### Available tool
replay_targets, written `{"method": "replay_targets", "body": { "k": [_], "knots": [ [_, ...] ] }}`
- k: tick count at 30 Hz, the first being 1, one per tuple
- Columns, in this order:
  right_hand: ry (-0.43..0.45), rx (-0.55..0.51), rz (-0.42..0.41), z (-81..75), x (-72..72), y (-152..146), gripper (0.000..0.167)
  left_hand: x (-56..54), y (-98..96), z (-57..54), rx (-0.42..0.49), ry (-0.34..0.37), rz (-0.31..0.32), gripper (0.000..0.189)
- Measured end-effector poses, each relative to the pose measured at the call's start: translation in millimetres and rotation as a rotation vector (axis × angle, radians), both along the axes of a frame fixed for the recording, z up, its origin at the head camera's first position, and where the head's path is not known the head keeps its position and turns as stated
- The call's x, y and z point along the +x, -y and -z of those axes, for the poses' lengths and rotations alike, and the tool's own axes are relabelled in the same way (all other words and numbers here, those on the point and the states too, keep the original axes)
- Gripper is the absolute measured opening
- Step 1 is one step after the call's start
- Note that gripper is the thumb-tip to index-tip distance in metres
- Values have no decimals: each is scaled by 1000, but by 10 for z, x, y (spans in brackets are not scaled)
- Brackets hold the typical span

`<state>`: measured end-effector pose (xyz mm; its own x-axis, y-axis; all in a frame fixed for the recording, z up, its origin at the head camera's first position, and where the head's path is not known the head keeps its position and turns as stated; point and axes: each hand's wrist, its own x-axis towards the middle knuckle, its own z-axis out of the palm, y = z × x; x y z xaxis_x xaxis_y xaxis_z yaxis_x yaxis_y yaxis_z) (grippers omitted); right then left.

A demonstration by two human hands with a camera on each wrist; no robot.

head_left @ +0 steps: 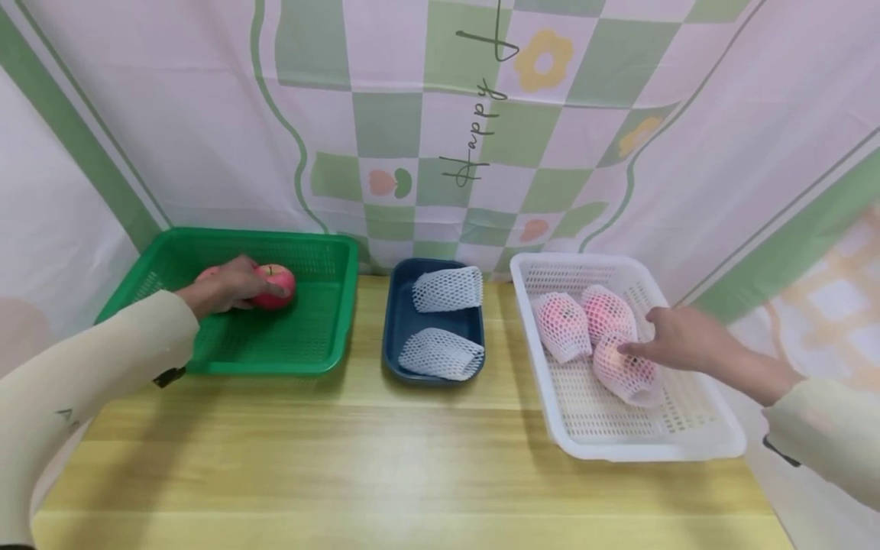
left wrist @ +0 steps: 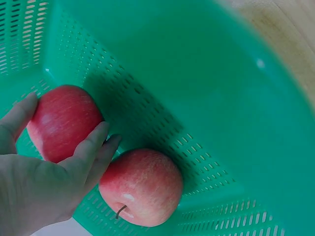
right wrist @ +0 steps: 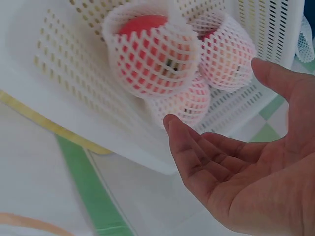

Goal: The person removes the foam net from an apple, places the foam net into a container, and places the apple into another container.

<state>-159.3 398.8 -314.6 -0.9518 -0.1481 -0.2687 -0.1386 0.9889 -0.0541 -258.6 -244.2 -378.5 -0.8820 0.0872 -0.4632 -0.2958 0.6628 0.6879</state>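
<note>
My left hand [head_left: 234, 281] reaches into the green basket [head_left: 275, 367] and holds a red apple [left wrist: 64, 123], thumb on one side and fingers on the other. A second bare apple [left wrist: 142, 187] lies against the backs of those fingers. In the head view the hand partly hides it. Over the right side of the white basket [head_left: 619, 449] is my right hand [right wrist: 246, 172], thumb and fingers spread apart, gripping nothing. Close to its fingertips, three apples in white foam nets sit together; the front netted apple [head_left: 622, 370] is nearest.
Between the baskets stands a dark blue tray [head_left: 393, 321] with two foam nets, a rear net [head_left: 448, 289] and a front net [head_left: 440, 354]. All stand on a wooden table [head_left: 385, 466]. A patterned cloth [head_left: 399, 122] hangs right behind them.
</note>
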Motion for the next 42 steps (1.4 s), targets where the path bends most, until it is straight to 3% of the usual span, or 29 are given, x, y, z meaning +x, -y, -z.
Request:
{"method": "replay_targets", "body": {
  "k": [6, 14, 21, 28, 33, 42],
  "knots": [
    [62, -46, 40, 148, 59, -118, 70, 2, -37, 1, 14, 40, 24, 69],
    [120, -58, 71, 274, 100, -175, 69, -9, -58, 0, 8, 107, 16, 94],
    [144, -100, 103, 437, 141, -167, 58, -13, -71, 11, -4, 88, 14, 95],
    [160, -133, 108, 604, 94, -199, 57, 0, -43, 39, -63, 57, 70, 84],
    [180, -127, 113, 647, 47, -186, 58, 56, -65, -1, -118, 27, 111, 76],
    [167, -125, 94, 649, -24, -109, 62, 44, -74, -18, -195, -29, 126, 72]
  ]
}}
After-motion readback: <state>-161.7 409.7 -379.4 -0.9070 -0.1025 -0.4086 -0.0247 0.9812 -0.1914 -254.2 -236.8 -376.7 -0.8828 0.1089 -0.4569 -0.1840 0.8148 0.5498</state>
